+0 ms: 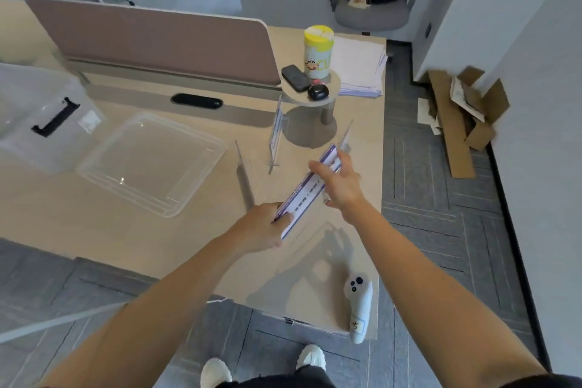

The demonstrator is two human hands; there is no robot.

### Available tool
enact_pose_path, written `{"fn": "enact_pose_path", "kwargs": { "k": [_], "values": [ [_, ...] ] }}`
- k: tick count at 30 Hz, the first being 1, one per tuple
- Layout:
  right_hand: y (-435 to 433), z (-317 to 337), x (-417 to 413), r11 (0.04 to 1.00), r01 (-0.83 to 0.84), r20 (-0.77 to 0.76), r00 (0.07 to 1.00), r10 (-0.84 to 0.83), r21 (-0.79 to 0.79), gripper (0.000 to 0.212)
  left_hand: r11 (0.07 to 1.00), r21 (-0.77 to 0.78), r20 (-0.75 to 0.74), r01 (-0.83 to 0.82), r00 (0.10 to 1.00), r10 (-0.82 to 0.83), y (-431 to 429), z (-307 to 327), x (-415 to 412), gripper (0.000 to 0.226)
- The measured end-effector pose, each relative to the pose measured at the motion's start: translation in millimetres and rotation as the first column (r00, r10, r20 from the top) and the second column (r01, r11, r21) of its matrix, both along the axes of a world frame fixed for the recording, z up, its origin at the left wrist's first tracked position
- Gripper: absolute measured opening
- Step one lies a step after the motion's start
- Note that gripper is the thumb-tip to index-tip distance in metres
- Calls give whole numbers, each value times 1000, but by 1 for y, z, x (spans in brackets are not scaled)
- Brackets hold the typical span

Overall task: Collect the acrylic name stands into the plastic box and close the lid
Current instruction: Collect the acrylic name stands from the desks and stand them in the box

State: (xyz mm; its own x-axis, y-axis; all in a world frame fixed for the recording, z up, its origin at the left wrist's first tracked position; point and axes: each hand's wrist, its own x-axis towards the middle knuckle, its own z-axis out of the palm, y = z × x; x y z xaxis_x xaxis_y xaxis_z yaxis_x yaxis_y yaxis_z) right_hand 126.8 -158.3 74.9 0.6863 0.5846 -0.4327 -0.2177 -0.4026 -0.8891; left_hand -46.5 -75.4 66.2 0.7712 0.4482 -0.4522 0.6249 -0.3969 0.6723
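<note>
Both hands hold one acrylic name stand (307, 190) with a white, blue-edged card, lifted above the desk's right part. My left hand (267, 227) grips its near end and my right hand (338, 183) its far end. Three more name stands remain on the desk: one upright (276, 132) by the small shelf, one (345, 137) just behind my right hand, and one (244, 176) seen edge-on to the left. The clear plastic box (37, 116) with a black latch stands at the far left. Its clear lid (151, 164) lies flat on the desk beside it.
A small round shelf (310, 98) carries a yellow-topped canister (318, 52), a phone and a black earbud case. Papers (359, 66) are stacked at the back right. A white controller (359, 305) lies at the desk's near right corner. A brown divider panel (157, 38) runs behind.
</note>
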Motion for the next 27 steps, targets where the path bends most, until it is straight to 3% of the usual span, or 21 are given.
{"fn": "enact_pose_path", "kwargs": {
  "k": [2, 6, 10, 14, 18, 21, 24, 27],
  "values": [
    [22, 11, -13, 998, -64, 103, 993, 63, 6, 94, 999, 47, 7, 0, 1000, 0, 13, 15, -19, 35],
    [68, 42, -57, 973, -232, 308, 926, 221, -1, 83, 995, 44, 5, -87, 996, 87, 57, 41, -81, 69],
    [118, 75, -116, 928, -372, 377, 864, 334, 30, 73, 978, -118, 77, -171, 980, 181, 104, 57, -158, 89],
    [167, 109, -187, 874, -478, 397, 822, 409, 90, 68, 946, -276, 199, -171, 953, 230, 141, 64, -233, 94],
    [213, 131, -249, 848, -509, 351, 829, 436, 149, 44, 834, -486, 352, -260, 815, 460, 174, 62, -293, 118],
    [246, 135, -285, 845, -504, 310, 844, 437, 181, 41, 838, -484, 453, -254, 746, 488, 199, 59, -326, 108],
    [281, 135, -313, 838, -502, 248, 858, 450, 213, 58, 874, -414, 478, -255, 756, 447, 227, 57, -352, 85],
    [324, 133, -335, 819, -526, 227, 847, 481, 228, 64, 854, -453, 486, -255, 732, 476, 260, 59, -373, 76]
  ]
}}
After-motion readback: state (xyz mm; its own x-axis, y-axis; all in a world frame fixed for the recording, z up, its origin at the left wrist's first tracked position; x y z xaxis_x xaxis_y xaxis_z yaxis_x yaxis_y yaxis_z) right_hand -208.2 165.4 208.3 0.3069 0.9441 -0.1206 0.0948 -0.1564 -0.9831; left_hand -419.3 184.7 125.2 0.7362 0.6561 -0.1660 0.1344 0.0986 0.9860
